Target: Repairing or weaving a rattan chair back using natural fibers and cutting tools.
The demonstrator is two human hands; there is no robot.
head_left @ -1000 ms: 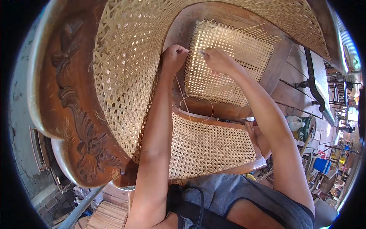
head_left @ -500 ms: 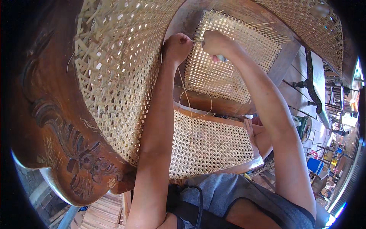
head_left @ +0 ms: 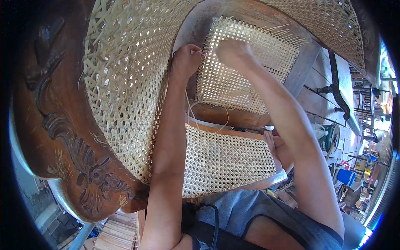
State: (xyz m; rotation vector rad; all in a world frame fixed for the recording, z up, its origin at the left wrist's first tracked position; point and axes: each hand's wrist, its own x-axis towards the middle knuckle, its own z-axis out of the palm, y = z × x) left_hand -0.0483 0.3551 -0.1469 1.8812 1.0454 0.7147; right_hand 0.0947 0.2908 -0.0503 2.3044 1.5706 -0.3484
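Observation:
A woven cane panel fills a dark wooden seat frame, with loose strand ends sticking out along its far right edge. My left hand is closed in a pinch at the panel's left edge. From beneath it a thin cane strand hangs and loops below the panel. Over the panel's upper left part is my right hand, curled closed and slightly blurred. Its fingertips point away and whatever they hold is hidden.
A tall woven cane back in a carved wooden frame rises close on my left. Another cane panel lies nearer to me. Overhead at right is a further cane section. Furniture and a blue container stand on the right.
My right hand has come slightly nearer and to the right over the panel. The left hand sits a little lower in view. The whole view has shifted slightly.

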